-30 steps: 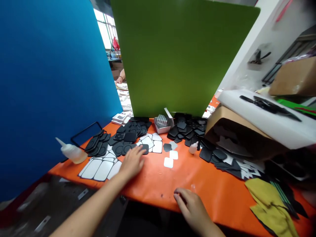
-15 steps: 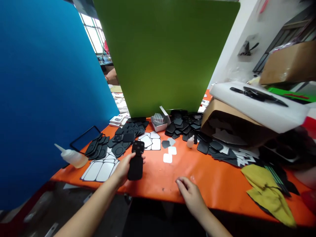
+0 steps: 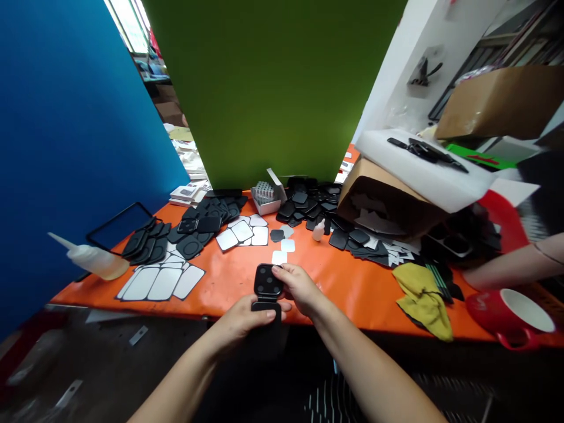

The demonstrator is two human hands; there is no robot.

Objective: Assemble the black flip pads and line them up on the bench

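Note:
Both my hands hold one black hinged piece point(image 3: 267, 289) at the near edge of the orange table point(image 3: 352, 288). Its upper square flap has several round holes. My left hand point(image 3: 247, 316) grips the lower part from below, fingers wrapped round it. My right hand point(image 3: 298, 286) pinches the right side of the upper flap. Just beyond the piece lie small white squares point(image 3: 283, 251) and a dark grey one point(image 3: 277, 235).
Heaps of black pads point(image 3: 198, 226) and white-faced pads point(image 3: 159, 283) lie left; more black pads point(image 3: 308, 205) centre back. A squeeze bottle point(image 3: 90, 259) lies left, a small bottle point(image 3: 318, 230) centre. Cardboard box point(image 3: 383, 200), yellow cloth point(image 3: 423, 296), red mug point(image 3: 511, 317), another person's arm point(image 3: 511, 267) right.
My left hand picked a black hinged piece from the pile and drew it to the table's near edge. My right hand came over and took hold of its top.

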